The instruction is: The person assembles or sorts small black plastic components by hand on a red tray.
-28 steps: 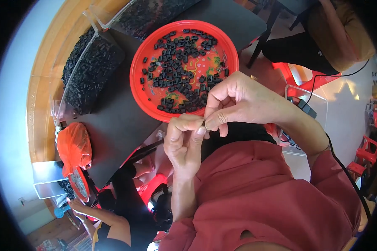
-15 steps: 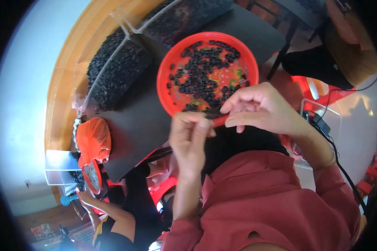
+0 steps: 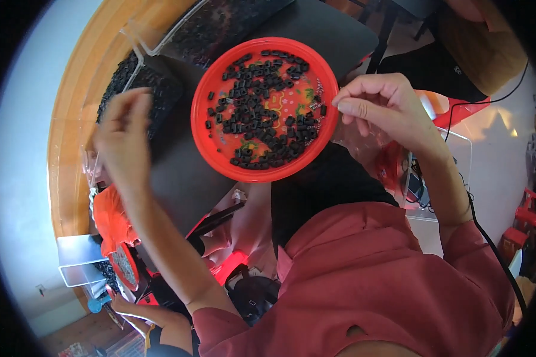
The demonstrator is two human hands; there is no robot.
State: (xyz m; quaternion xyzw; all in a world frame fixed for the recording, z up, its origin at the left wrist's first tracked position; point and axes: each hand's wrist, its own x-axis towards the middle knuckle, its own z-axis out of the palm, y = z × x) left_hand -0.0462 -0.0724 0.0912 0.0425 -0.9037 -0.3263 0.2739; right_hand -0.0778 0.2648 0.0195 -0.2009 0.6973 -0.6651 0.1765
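Note:
A round red tray (image 3: 256, 176) holds many small black plastic pieces (image 3: 253, 113), loosely spread over its printed bottom. Tiny silvery bits (image 3: 317, 122) lie along its right inner side. At the tray's right rim is my right hand (image 3: 378, 110), its thumb and forefinger pinched together; whatever is between them is too small to make out. My left hand (image 3: 125, 131) is raised left of the tray, in front of a clear bin (image 3: 164, 95) heaped with black pieces. Motion smears its fingers, so their grip cannot be read.
Another clear bin (image 3: 214, 30) of black pieces stands behind the tray on the dark table (image 3: 181, 181). An orange bag (image 3: 113, 217) sits at the left. Lower left, a co-worker's hand (image 3: 125, 304) is near a red dish (image 3: 125, 268). A cable (image 3: 488, 244) runs by my right arm.
My left hand has moved from the tray's near edge far left toward the bin. My right hand has shifted up and brought its fingertips together. The view has shifted, so the tray appears further left.

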